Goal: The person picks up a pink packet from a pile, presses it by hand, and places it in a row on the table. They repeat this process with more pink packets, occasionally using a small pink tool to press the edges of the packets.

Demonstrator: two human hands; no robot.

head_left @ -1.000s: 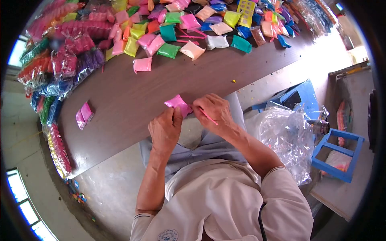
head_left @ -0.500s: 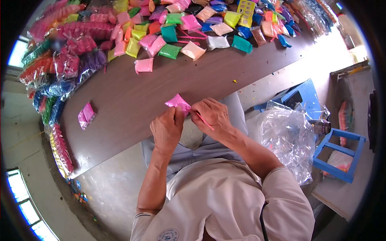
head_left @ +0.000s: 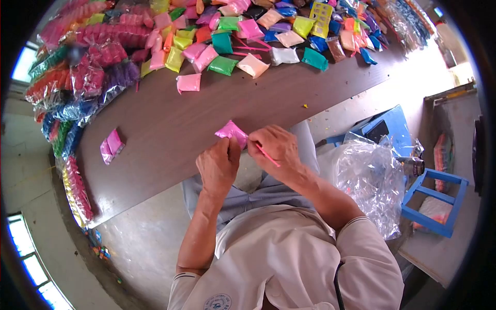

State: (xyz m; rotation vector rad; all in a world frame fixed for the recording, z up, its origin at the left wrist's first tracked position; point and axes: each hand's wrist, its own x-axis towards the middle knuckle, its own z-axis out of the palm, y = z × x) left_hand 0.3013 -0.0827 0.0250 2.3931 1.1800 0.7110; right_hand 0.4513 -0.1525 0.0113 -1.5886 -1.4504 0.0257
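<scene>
A small pink packet (head_left: 231, 129) is pinched by my left hand (head_left: 217, 164), its thumb and fingers closed on the lower edge. My right hand (head_left: 273, 147) is closed close to the packet's right side; whether it also grips the packet cannot be made out. A thin pink strip (head_left: 267, 155) sticks out from under the right hand's fingers towards the wrist. Both hands are over the near edge of the brown table (head_left: 170, 137). To the left on the table lies a pink and purple packet pair (head_left: 111, 146).
Many colourful packets (head_left: 223, 65) are heaped at the table's far side, with bagged stacks (head_left: 88, 77) along the left. A yellow blister-like sheet (head_left: 321, 19) lies in the heap. To the right are a clear plastic bag (head_left: 368, 181), a blue stool (head_left: 385, 128) and a blue frame (head_left: 435, 202).
The view has shifted slightly. Both hands keep nearly the same hold near the pink packet, and the pink strip still sticks out from the right hand.
</scene>
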